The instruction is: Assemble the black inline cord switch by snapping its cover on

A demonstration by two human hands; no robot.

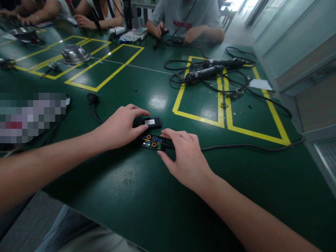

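Open circuit-board housing (153, 142): on the green table (126, 178), open side up, left of the right hand (187, 155), the nearer one; long axis roughly left to right.
Right hand: thumb and fingers pinching the housing's cable end.
Left hand (126, 122): gripping the ribbed black cover (154, 121), just beyond the housing.
Counts: one housing, one cover, two corded screwdrivers (206, 73), one metal bowl (75, 56).

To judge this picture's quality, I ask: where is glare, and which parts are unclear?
In the head view, glare whitens the green table beyond the circuit board and the metal bowl shines; same view, mosaic blocks hide something at left.
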